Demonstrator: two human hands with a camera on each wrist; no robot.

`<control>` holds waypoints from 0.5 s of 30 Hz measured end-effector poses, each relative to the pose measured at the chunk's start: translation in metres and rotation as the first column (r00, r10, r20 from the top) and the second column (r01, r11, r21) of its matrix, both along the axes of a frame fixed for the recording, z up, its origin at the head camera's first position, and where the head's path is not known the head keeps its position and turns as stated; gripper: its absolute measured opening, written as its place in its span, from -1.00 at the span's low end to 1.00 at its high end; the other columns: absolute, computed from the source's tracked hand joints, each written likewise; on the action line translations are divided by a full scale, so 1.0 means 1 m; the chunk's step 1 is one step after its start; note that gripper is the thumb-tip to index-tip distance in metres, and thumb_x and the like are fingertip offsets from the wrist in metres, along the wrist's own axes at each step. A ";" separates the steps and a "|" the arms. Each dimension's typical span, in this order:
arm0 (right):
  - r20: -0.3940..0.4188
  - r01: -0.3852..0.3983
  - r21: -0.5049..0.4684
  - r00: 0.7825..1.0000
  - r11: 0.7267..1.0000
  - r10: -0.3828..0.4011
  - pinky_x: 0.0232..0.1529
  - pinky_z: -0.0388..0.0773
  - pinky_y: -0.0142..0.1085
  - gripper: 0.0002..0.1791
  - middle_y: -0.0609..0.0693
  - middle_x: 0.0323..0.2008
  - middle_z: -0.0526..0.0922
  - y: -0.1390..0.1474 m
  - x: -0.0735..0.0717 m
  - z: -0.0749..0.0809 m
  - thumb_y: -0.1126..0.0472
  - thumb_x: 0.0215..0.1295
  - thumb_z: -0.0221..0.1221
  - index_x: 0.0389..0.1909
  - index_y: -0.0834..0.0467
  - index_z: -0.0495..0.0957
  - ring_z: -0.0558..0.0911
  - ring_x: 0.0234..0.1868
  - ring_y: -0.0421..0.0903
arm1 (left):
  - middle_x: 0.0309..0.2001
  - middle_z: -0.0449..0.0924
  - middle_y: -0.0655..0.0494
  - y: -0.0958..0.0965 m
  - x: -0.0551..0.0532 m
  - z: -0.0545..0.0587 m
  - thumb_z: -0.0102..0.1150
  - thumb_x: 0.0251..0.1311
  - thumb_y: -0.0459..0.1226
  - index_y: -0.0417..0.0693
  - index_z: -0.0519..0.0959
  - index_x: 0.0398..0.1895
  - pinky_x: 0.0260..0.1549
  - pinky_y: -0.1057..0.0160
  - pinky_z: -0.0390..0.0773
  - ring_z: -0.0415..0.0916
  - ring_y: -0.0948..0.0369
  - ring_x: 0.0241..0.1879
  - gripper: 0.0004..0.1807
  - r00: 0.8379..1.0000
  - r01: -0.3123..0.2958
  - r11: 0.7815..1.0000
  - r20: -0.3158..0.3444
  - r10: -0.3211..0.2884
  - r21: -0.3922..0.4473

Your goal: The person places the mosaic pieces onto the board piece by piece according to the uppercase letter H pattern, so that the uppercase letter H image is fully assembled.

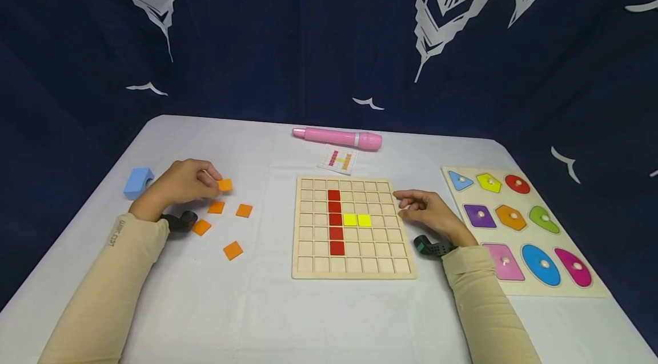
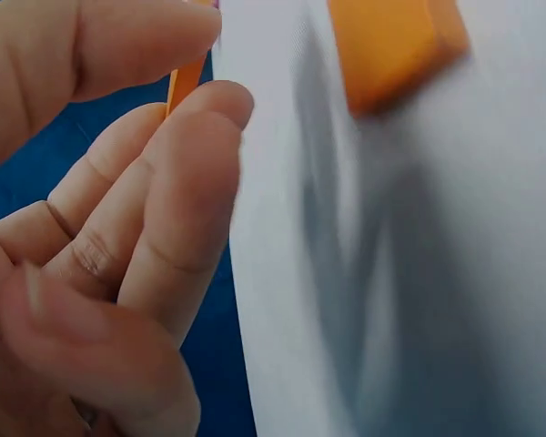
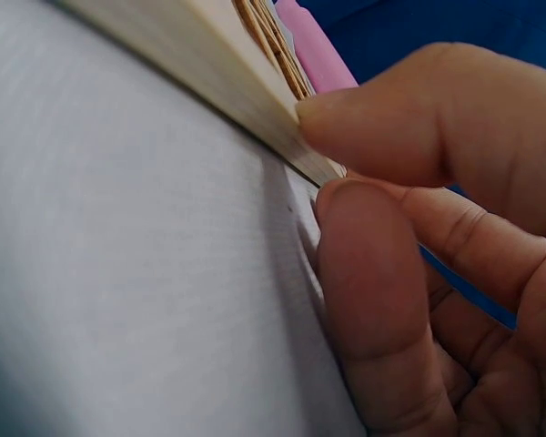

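Observation:
My left hand [image 1: 187, 182] pinches a small orange square tile [image 1: 225, 185] at its fingertips, left of the board. Only a thin edge of that tile [image 2: 184, 84] shows between the fingers in the left wrist view. Several more orange tiles [image 1: 244, 211] lie on the table around this hand. At centre, a wooden grid board [image 1: 354, 267] holds a column of red tiles [image 1: 336, 219] with two yellow tiles [image 1: 357, 220] beside it. My right hand [image 1: 429, 212] touches the board's right edge with its fingertips, fingers loosely bent.
Behind the board lie a small pattern card [image 1: 337, 159] and a pink pen-shaped thing [image 1: 336, 137]. A knobbed shape puzzle [image 1: 540, 244] lies at the right, close to my right forearm. A light blue block [image 1: 136, 183] stands left of my left hand.

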State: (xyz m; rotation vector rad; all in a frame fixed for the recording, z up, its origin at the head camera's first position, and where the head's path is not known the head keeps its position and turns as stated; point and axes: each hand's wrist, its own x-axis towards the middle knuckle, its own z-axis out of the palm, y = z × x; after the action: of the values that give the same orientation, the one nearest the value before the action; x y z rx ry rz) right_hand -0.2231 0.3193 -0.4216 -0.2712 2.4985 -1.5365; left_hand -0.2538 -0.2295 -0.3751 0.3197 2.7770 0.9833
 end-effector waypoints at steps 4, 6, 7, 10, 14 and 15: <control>-0.007 -0.004 0.016 1.000 1.000 0.004 -0.22 0.51 -0.48 -0.40 0.10 -0.11 0.63 -0.001 0.001 -0.001 0.43 0.37 0.33 0.39 0.51 0.47 0.51 -0.26 -0.23 | -0.30 0.78 0.12 0.011 0.003 0.002 0.55 0.18 -0.30 -0.26 0.69 -0.08 -0.25 0.22 0.61 0.65 0.15 -0.29 -0.69 0.999 0.027 0.999 -0.033 -0.026 0.031; -0.012 -0.002 0.027 1.000 1.000 0.002 -0.22 0.51 -0.48 -0.41 0.10 -0.11 0.63 -0.001 0.001 -0.001 0.42 0.38 0.33 0.39 0.50 0.48 0.51 -0.25 -0.23 | -0.30 0.78 0.13 0.017 0.004 0.003 0.55 0.17 -0.30 -0.25 0.69 -0.09 -0.24 0.24 0.61 0.65 0.17 -0.30 -0.69 0.998 0.045 0.998 -0.056 -0.043 0.039; -0.015 0.001 0.032 1.000 0.999 -0.001 -0.22 0.51 -0.48 -0.41 0.10 -0.12 0.63 -0.002 0.001 0.000 0.42 0.38 0.33 0.39 0.50 0.48 0.51 -0.25 -0.22 | -0.29 0.79 0.13 0.020 0.005 0.004 0.55 0.17 -0.30 -0.24 0.69 -0.09 -0.24 0.24 0.60 0.65 0.17 -0.30 -0.69 0.996 0.057 0.997 -0.065 -0.054 0.043; -0.025 0.004 0.039 1.000 0.999 -0.003 -0.22 0.51 -0.48 -0.42 0.08 -0.12 0.63 -0.002 0.002 0.001 0.42 0.38 0.33 0.39 0.50 0.48 0.50 -0.25 -0.22 | -0.27 0.79 0.11 0.030 0.005 0.006 0.55 0.17 -0.27 -0.23 0.69 -0.09 -0.24 0.22 0.59 0.65 0.16 -0.28 -0.68 0.993 0.091 0.995 -0.076 -0.087 0.050; -0.030 0.005 0.034 1.000 0.999 -0.004 -0.23 0.50 -0.47 -0.41 0.06 -0.12 0.64 -0.003 0.003 0.003 0.41 0.38 0.33 0.38 0.50 0.48 0.50 -0.25 -0.21 | -0.23 0.81 0.11 0.042 0.004 0.007 0.54 0.20 -0.25 -0.22 0.69 -0.07 -0.18 0.16 0.59 0.69 0.13 -0.24 -0.68 0.988 0.142 0.989 -0.074 -0.138 0.052; -0.028 0.006 0.029 1.000 1.000 -0.005 -0.23 0.50 -0.47 -0.41 0.07 -0.13 0.64 -0.003 0.003 0.003 0.41 0.37 0.33 0.38 0.50 0.48 0.50 -0.25 -0.21 | -0.22 0.81 0.12 0.046 0.004 0.007 0.54 0.21 -0.24 -0.20 0.69 -0.06 -0.15 0.15 0.59 0.70 0.13 -0.23 -0.68 0.986 0.152 0.987 -0.072 -0.148 0.050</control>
State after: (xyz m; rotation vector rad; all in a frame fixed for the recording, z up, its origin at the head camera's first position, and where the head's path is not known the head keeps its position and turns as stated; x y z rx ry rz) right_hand -0.2206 0.3166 -0.4189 -0.2843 2.5427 -1.5078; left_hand -0.2496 -0.1835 -0.3676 0.5718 2.7410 1.0319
